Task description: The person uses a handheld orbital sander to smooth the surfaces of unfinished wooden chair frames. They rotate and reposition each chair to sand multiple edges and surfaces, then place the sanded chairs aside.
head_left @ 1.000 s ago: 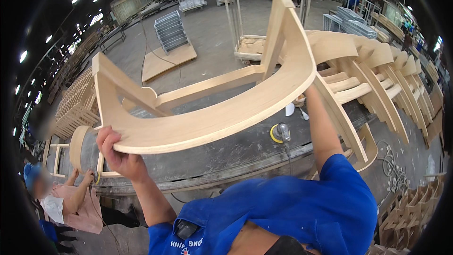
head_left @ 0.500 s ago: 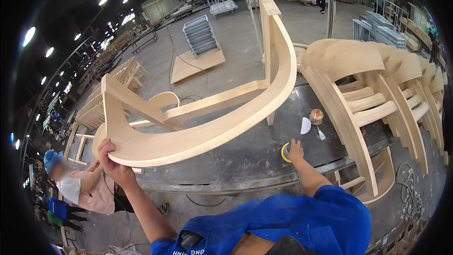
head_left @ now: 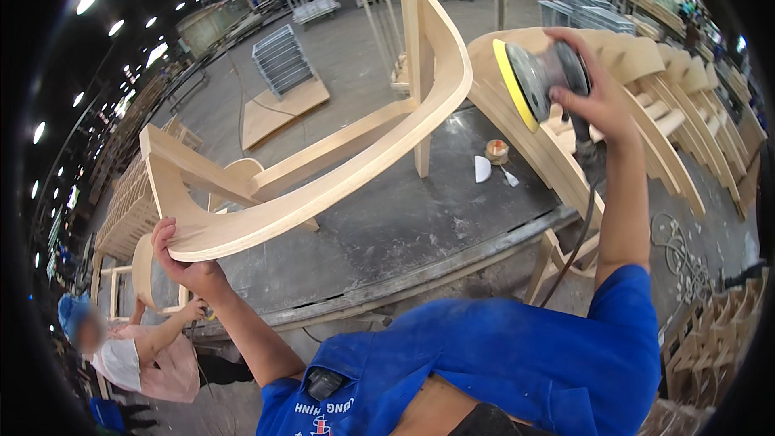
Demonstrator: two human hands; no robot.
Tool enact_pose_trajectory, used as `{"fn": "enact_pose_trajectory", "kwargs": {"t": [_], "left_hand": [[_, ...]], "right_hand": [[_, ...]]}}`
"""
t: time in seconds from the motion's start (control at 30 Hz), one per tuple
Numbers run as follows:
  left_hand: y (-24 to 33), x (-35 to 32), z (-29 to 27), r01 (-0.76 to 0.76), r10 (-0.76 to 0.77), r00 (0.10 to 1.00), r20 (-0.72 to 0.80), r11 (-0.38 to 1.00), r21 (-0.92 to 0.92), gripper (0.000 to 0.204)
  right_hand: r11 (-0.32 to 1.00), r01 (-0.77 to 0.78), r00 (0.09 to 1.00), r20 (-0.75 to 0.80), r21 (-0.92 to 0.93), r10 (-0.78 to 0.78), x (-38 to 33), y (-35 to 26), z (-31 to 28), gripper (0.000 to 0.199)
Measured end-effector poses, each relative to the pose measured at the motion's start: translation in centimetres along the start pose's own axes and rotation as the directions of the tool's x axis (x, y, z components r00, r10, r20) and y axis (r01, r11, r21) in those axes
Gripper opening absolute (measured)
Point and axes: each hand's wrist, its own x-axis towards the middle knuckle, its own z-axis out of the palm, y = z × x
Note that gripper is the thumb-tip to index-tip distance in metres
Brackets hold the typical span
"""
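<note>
Gripping a sander (head_left: 537, 73) from behind, the fingers of the right hand (head_left: 597, 97) close round its black top, one finger over the upper side and the thumb along the lower. The sander is raised toward two o'clock in the view, tipped on its side so that its yellow-edged disc faces nine o'clock; its body is a dusty, scuffed grey, and a dark hose (head_left: 584, 230) drops from it toward six o'clock. Over at eight o'clock, the fingers of the left hand (head_left: 194, 268) curl round the end of a curved wooden frame (head_left: 323, 194), gripping it by its rim. That frame sweeps from eight o'clock up to twelve, pale and bare, with fine grain along its broad bent band and a lighter, layered-looking edge. Behind the band, a straight crossbar (head_left: 331, 152) joins the two end supports, the far one standing tall at twelve. Beneath lies a dark workbench (head_left: 387, 246), smeared with whitish dust. On it, between the frame and the stacked frames (head_left: 617, 52) at two o'clock, sit a round container (head_left: 496, 150), a white half-round piece (head_left: 483, 169) and a small white tool (head_left: 509, 177), close together. Farther out, at eight o'clock, a co-worker (head_left: 165, 367) in a pink apron and blue cap bends beside another wooden piece (head_left: 142, 274).
</note>
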Motion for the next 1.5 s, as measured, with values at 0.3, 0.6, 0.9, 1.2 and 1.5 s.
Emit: {"fn": "enact_pose_trajectory", "kwargs": {"t": [0.3,0.6,0.9,1.2,1.5], "left_hand": [[0.6,-0.6,0.6,0.045,-0.044,0.999,0.011,0.987,-0.155,0.068],[0.6,0.0,1.3,0.005,-0.004,1.000,0.007,0.989,-0.146,0.072],[0.8,0.2,1.5,-0.039,0.039,0.999,0.004,0.999,-0.031,0.073],[0.8,1.0,1.2,-0.081,0.080,0.995,0.064,0.996,0.020,0.069],[0.2,1.7,1.4,-0.122,0.120,0.991,0.064,0.992,0.027,0.066]], "right_hand": [[0.900,0.198,0.980,0.055,-0.389,-0.192,-0.2,-13.8,6.1,0.063],[0.822,0.089,0.996,0.027,-0.563,-0.090,-2.7,-20.3,10.5,0.064],[0.788,0.028,0.999,0.004,-0.615,-0.032,-2.7,-22.0,11.5,0.065],[0.785,0.047,0.999,0.021,-0.618,-0.043,-2.2,-23.1,13.3,0.065],[0.780,0.109,0.990,0.134,-0.616,-0.032,-2.3,-26.4,16.2,0.064]]}}
